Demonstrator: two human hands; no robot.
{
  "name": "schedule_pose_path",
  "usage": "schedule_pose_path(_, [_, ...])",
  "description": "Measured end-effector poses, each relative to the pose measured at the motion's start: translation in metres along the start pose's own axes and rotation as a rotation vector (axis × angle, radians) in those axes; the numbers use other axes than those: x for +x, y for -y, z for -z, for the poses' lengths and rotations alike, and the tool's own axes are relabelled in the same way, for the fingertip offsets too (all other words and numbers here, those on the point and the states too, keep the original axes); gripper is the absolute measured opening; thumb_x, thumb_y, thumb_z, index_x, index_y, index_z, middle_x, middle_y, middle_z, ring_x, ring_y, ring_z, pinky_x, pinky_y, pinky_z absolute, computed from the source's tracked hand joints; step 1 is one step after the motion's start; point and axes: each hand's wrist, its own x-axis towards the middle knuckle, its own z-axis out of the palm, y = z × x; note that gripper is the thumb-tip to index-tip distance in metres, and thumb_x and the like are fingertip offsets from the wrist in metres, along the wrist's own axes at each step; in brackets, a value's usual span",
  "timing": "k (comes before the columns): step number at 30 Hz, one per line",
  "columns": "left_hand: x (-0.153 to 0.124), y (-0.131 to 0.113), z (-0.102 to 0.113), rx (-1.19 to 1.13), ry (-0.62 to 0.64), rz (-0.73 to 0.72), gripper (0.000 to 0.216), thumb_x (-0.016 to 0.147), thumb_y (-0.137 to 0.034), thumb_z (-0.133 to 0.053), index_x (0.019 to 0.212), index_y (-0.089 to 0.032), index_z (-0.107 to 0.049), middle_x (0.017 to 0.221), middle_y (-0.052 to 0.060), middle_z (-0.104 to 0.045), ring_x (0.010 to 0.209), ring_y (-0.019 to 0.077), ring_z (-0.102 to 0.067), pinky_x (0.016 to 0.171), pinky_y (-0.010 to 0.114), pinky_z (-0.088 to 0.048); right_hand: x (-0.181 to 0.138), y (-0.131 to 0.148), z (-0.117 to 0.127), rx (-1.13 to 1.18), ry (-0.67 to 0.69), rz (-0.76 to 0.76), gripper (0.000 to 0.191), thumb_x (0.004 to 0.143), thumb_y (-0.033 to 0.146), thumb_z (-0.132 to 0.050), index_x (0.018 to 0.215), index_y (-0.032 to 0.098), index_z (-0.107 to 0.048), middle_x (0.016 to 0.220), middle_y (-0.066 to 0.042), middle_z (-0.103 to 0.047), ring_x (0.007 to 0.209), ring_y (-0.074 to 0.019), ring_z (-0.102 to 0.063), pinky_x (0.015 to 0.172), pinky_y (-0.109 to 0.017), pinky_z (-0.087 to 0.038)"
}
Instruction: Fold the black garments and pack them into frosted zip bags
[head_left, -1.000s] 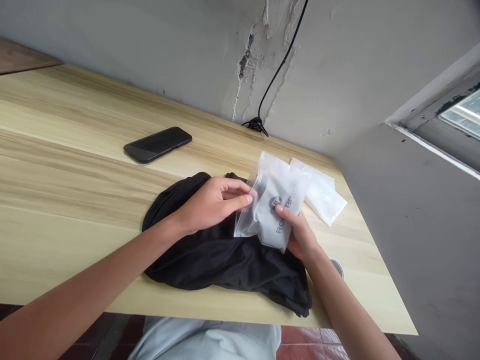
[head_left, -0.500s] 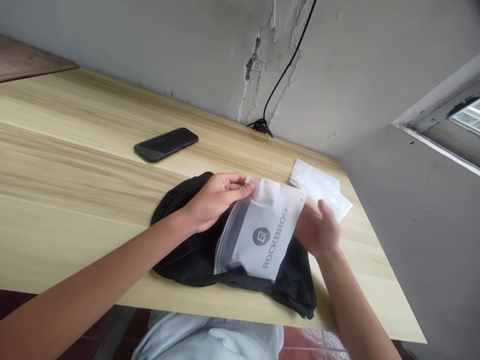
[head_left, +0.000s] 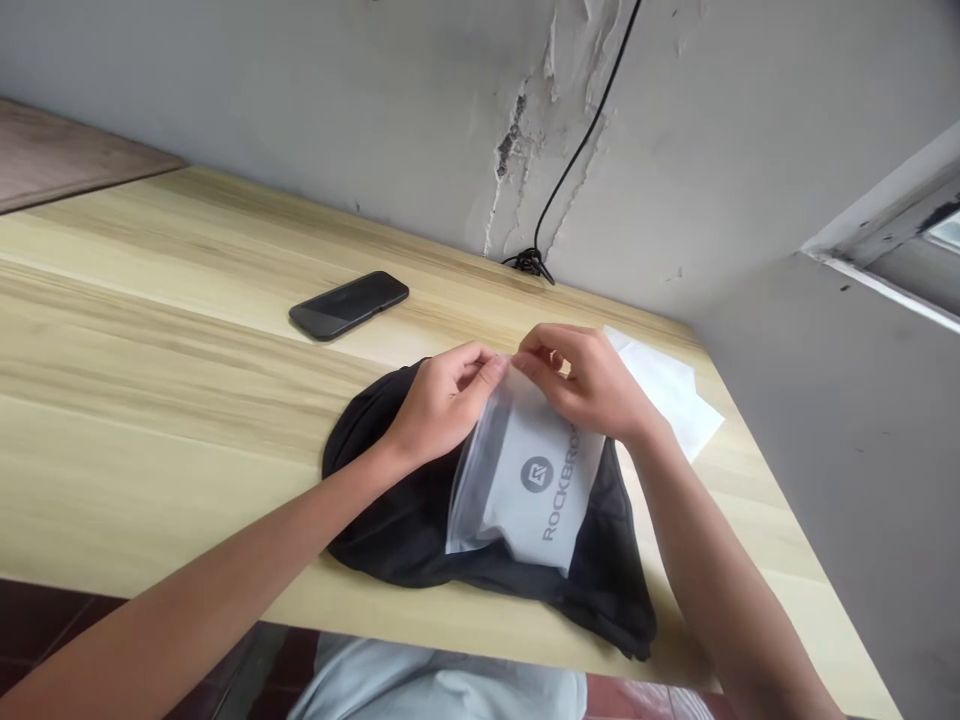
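Fingers pinched, my left hand (head_left: 450, 405) and right hand (head_left: 585, 380) grip the top edge of a frosted ROCKBROS zip bag (head_left: 529, 485), which hangs over black fabric (head_left: 382, 515) on the counter (head_left: 165, 350); a white packet (head_left: 671, 390) lies just beyond my right hand.

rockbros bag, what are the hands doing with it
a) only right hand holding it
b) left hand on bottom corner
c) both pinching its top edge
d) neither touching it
C, the left hand and right hand both pinch the top edge of the ROCKBROS zip bag, which lies over the black cloth.
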Motion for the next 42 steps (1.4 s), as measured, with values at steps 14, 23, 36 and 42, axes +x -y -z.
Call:
schedule_pose_path(14, [-0.011, 0.0, -0.004, 0.115, 0.36, 0.061, 0.031, 0.1, -0.042, -0.056, 0.078, -0.021, -0.064, 0.068, 0.0, -0.071, 0.062, 0.0155, -0.069, 0.061, 0.025, -0.053, -0.015, -0.093, 0.046, -0.265, -0.503, -0.379, 0.02, 0.093, 0.039, -0.061, 0.08, 0.024, -0.062, 0.07, -0.003, -0.064, 0.064, -0.0211, -0.058, 0.067, -0.038, -0.05])
schedule_pose_path(23, [0.002, 0.024, -0.006, 0.245, 0.278, 0.363, 0.032, 0.095, -0.039, -0.055, 0.069, -0.022, -0.057, 0.065, 0.003, -0.074, 0.053, 0.0183, -0.071, 0.053, 0.028, -0.055, -0.029, -0.049, -0.041, -0.194, 0.033, -0.468, 0.08, 0.1, 0.076, -0.043, 0.157, 0.021, -0.05, 0.166, -0.018, -0.047, 0.155, -0.046, -0.036, 0.123, -0.065, -0.027])
schedule_pose_path(36, [0.015, 0.02, -0.004, 0.177, 0.307, 0.545, 0.029, 0.083, -0.045, -0.074, 0.078, -0.018, -0.063, 0.077, 0.007, -0.079, 0.062, 0.0185, -0.074, 0.062, 0.029, -0.057, -0.039, -0.047, -0.077, -0.352, 0.194, -0.493, 0.08, 0.105, 0.07, -0.034, 0.166, 0.018, -0.037, 0.175, -0.014, -0.033, 0.161, -0.045, -0.023, 0.126, -0.063, -0.02])
schedule_pose_path(42, [0.025, 0.017, -0.01, 0.096, 0.367, 0.585, 0.038, 0.072, -0.038, -0.085, 0.089, -0.02, -0.057, 0.07, 0.002, -0.072, 0.067, 0.0209, -0.075, 0.06, 0.029, -0.058, -0.039, -0.059, -0.056, -0.01, 0.171, -0.451, 0.068, 0.106, 0.066, -0.036, 0.161, 0.027, -0.047, 0.171, -0.007, -0.041, 0.162, -0.0344, -0.028, 0.13, -0.055, -0.021])
